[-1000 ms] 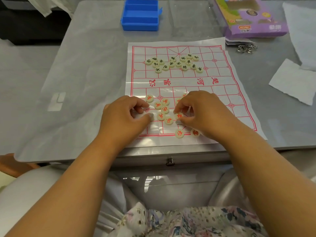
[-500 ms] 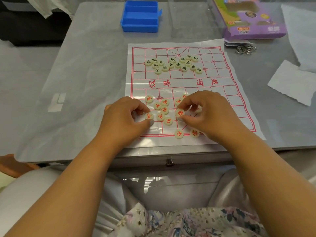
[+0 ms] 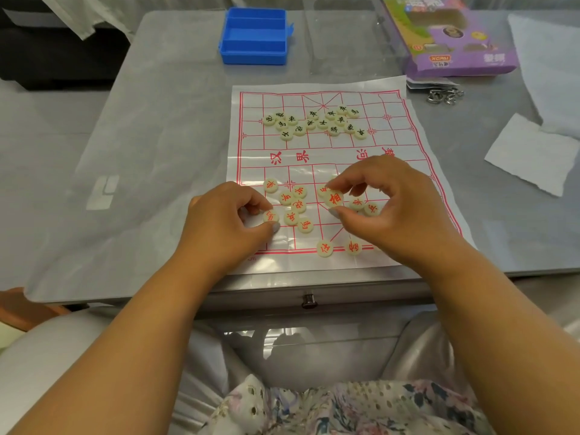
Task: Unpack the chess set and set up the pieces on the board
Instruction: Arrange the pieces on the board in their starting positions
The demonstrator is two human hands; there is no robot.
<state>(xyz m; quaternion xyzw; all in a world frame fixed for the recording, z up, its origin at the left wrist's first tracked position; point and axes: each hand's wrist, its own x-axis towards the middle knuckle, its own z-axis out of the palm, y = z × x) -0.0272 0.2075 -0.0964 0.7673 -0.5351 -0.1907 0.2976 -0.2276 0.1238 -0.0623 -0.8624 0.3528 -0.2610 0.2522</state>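
The blue box (image 3: 253, 36) at 12 o'clock lies open, nothing visible in it. On the board (image 3: 417, 127), black pieces (image 3: 314, 123) cluster far, red pieces (image 3: 293, 204) near. The right hand (image 3: 386, 205) pinches a red piece (image 3: 334, 198); the left hand (image 3: 226, 221) pinches another (image 3: 270, 216). Bare table (image 3: 150, 136) lies at 9 o'clock.

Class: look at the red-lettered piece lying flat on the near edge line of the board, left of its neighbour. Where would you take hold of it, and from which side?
Take the red piece by its round rim, thumb and forefinger on opposite edges, from above. It is a thin disc lying flat on the board, so only the rim offers a grip. Its neighbour sits apart to its right, so near and far edges look freest.
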